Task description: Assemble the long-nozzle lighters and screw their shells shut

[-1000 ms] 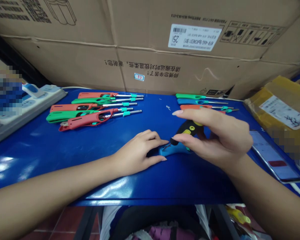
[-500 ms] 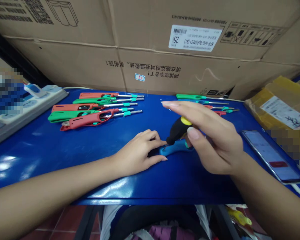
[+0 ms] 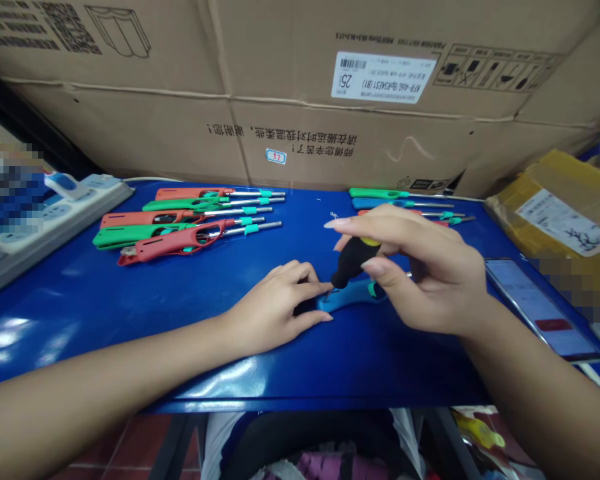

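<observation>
A blue long-neck lighter (image 3: 353, 295) with a turquoise trigger lies on the table in front of me. My left hand (image 3: 290, 298) grips its left end between thumb and fingers. In my right hand (image 3: 425, 273) is a short screwdriver (image 3: 353, 261) with a black and yellow handle, held at a slant by thumb and fingers. Its thin shaft points down at the lighter's body close to my left fingertips; exactly where the tip sits is hard to see. Part of the lighter's metal neck is hidden behind my right hand.
Several red and green lighters (image 3: 180, 240) lie in a row at the back left. More lighters (image 3: 380, 193) are at the back right. A power strip (image 3: 55, 213) borders the left, a phone (image 3: 540, 307) and a yellow-taped parcel (image 3: 555, 207) the right. A large carton (image 3: 280, 67) stands behind.
My right fingers have curled in more around the screwdriver handle, and the handle has shifted slightly. My left hand and the blue lighter stay in place.
</observation>
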Motion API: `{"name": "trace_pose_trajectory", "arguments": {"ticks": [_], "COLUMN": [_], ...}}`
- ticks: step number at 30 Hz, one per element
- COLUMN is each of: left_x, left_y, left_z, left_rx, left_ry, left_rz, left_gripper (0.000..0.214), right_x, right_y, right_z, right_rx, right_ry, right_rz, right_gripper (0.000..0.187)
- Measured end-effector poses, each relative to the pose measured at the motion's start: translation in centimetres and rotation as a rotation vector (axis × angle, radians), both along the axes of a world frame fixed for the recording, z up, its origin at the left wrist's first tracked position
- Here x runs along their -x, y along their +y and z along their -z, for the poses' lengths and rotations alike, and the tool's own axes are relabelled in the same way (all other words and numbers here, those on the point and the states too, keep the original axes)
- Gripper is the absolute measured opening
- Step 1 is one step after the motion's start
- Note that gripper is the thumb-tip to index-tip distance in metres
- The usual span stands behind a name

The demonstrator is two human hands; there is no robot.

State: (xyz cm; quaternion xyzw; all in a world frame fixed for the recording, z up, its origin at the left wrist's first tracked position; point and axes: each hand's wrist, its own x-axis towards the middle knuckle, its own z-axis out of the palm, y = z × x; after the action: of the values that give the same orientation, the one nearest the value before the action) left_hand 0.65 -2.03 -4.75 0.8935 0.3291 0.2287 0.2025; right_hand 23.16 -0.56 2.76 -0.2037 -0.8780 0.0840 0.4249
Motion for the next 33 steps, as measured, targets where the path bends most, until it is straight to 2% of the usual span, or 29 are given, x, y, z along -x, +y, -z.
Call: {"name": "trace_pose_trajectory", "arguments": {"ticks": [2, 4, 7, 9, 12, 14, 18, 21, 23, 28, 31, 33], "left_x": [0.0, 0.0, 0.0, 0.0, -0.1, -0.1, -0.1, -0.1, -0.1, -0.2, -0.2, -0.2], "left_y": [0.0, 0.0, 0.1, 0.1, 0.1, 0.1, 0.1, 0.0, 0.0, 0.0, 0.0, 0.1], "left_z": [0.1, 0.0, -0.1, -0.2, -0.3, -0.3, -0.2, -0.2, -0.2, -0.3, -0.3, -0.3], "left_rx": [-0.005, -0.002, 0.016, 0.021, 0.024, 0.017, 0.008, 0.004, -0.004, 0.015, 0.014, 0.013], "left_ry": [-0.009, -0.006, 0.014, 0.021, 0.017, 0.007, 0.01, 0.005, 0.0, 0.012, 0.012, 0.006], "left_rz": [0.001, 0.004, 0.005, 0.002, -0.002, -0.003, 0.0, -0.003, -0.004, 0.0, -0.008, -0.004], "left_gripper": [0.039, 0.039, 0.039, 0.038, 0.035, 0.034, 0.034, 0.032, 0.032, 0.036, 0.035, 0.032], "right_x": [0.1, 0.0, -0.2, -0.2, 0.1, 0.2, -0.1, -0.3, -0.3, -0.2, -0.3, -0.5], "right_y": [-0.1, -0.2, -0.4, -0.7, -1.0, -1.2, -1.2, -1.0, -0.8, -0.8, -0.9, -1.0], "right_z": [0.0, -0.2, -0.4, -0.6, -0.7, -0.7, -0.7, -0.5, -0.3, -0.3, -0.5, -0.7], "right_rx": [-0.095, -0.123, 0.023, 0.051, -0.122, -0.169, -0.026, -0.118, -0.157, 0.037, -0.113, -0.24], "right_ry": [0.007, -0.037, -0.112, -0.113, -0.092, -0.121, -0.178, -0.155, -0.159, -0.133, -0.141, -0.207], "right_rz": [0.129, 0.192, 0.053, -0.016, 0.137, 0.209, 0.074, 0.157, 0.203, 0.019, 0.133, 0.197], "right_gripper": [0.029, 0.033, 0.041, 0.038, 0.029, 0.035, 0.044, 0.036, 0.039, 0.046, 0.037, 0.042]}}
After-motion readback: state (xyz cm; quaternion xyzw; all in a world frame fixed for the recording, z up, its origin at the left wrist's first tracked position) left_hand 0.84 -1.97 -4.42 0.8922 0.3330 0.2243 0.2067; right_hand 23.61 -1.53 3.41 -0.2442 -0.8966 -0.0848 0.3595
